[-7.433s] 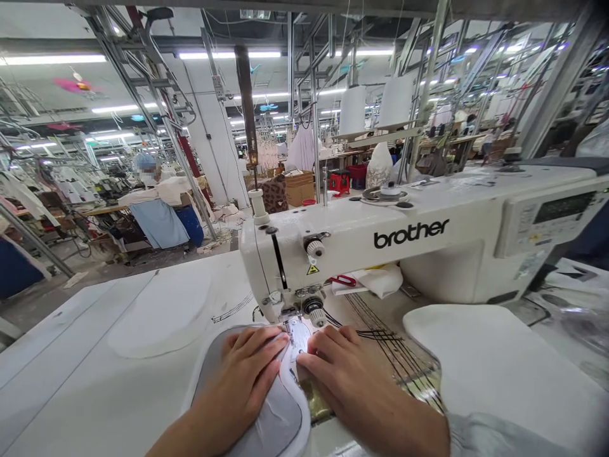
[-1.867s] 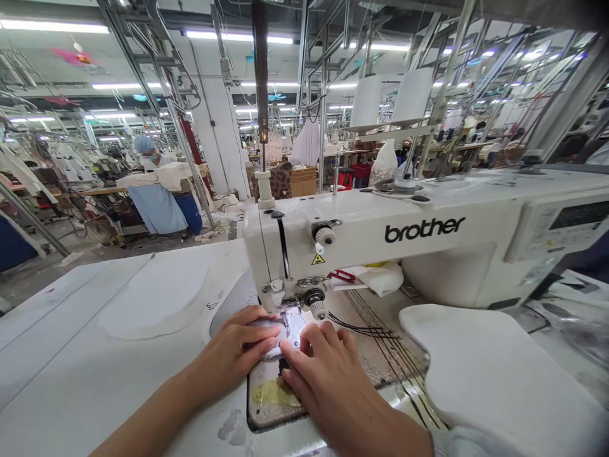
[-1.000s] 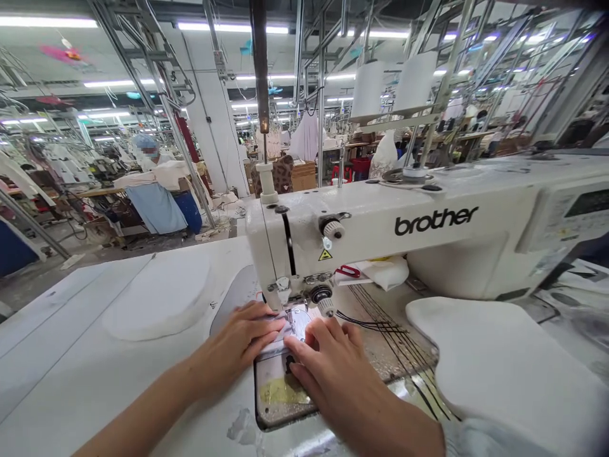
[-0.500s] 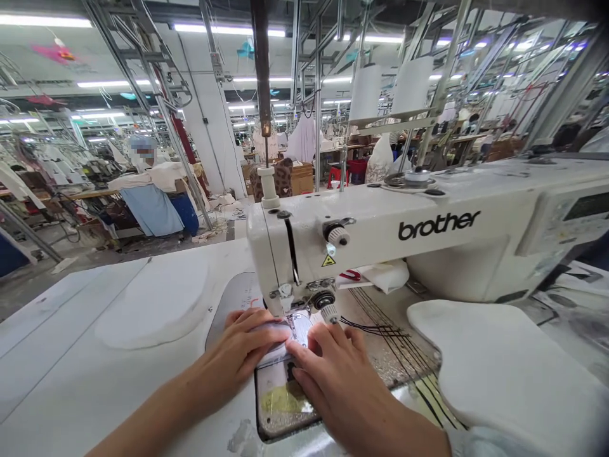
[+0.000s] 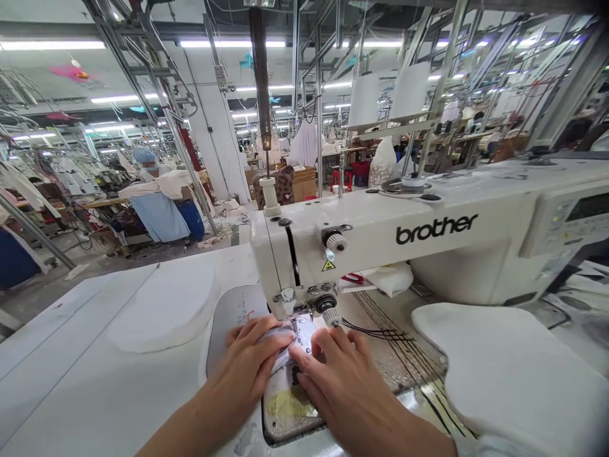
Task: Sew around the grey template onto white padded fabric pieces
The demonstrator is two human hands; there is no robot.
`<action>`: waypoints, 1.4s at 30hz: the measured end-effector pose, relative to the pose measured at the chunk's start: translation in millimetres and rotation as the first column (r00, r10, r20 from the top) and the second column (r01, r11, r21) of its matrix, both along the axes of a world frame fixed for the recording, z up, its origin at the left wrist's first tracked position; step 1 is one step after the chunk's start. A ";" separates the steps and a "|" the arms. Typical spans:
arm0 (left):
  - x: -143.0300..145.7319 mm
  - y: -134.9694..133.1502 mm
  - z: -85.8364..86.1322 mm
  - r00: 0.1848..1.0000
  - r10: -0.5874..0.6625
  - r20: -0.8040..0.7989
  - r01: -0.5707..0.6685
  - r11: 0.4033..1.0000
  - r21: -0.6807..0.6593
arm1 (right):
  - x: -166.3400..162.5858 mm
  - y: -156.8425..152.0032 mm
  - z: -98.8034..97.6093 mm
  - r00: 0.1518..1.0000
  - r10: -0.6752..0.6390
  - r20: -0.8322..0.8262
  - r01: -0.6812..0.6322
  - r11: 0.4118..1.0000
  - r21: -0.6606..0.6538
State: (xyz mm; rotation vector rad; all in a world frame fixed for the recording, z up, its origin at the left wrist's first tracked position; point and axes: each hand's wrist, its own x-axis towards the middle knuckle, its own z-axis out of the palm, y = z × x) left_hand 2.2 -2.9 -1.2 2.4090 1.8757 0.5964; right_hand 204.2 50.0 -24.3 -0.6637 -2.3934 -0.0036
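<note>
At the needle of a white sewing machine (image 5: pixel 361 244), a small layered piece of white fabric (image 5: pixel 284 360) lies partly hidden beneath my left hand. My left hand (image 5: pixel 254 355) rests over it, index finger along the top and thumb at the near edge, closed on the cloth. Just right of the presser foot (image 5: pixel 295 322), my right hand (image 5: pixel 349 374) leans on the machine bed with its fingers bent and apart. Its foremost fingertip reaches the fabric's edge beside the left fingertips. Light shines on the needle plate (image 5: pixel 307 333).
Stacked white rounded pieces (image 5: pixel 164 311) lie on the table at left. A larger white shaped piece (image 5: pixel 509 362) lies at right, near dark lines (image 5: pixel 413 355) on the bed. Thread cones (image 5: pixel 412 92) stand behind the machine. A person (image 5: pixel 147 166) sits at a distant bench.
The view has shifted slightly, so the surroundings sit a little lower and farther right. Both hands stay by the needle; the fabric under my left hand appears turned, its near edge more slanted.
</note>
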 end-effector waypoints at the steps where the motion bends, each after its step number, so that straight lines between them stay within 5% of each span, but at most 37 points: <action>1: -0.8 0.5 4.9 1.000 -0.023 -0.020 0.023 0.999 -0.039 | -0.1 0.0 0.2 1.000 0.001 0.003 -0.001 1.000 0.002; 6: -8.6 3.0 20.8 0.986 -0.160 -0.053 0.150 0.976 -0.157 | -0.2 0.8 0.3 1.000 -0.013 0.005 0.013 0.999 0.052; 19: 2.1 -3.5 -19.4 0.999 0.047 -0.024 -0.046 0.997 0.059 | -3.5 -0.2 0.9 0.996 -0.091 0.002 0.090 0.982 0.165; 30: 6.1 -4.0 -23.1 0.994 0.097 -0.056 -0.091 0.991 0.101 | -4.4 -1.6 4.1 0.991 -0.133 -0.023 0.135 0.972 0.190; 36: 15.8 -10.2 -35.7 0.968 0.222 -0.116 -0.208 0.970 0.123 | -1.4 0.1 0.9 0.993 -0.114 -0.016 0.115 0.980 0.164; 42: 19.7 -10.2 -8.9 0.980 0.145 -0.134 -0.138 0.989 0.060 | -0.4 -0.1 -2.0 0.997 -0.075 0.004 0.074 0.989 0.129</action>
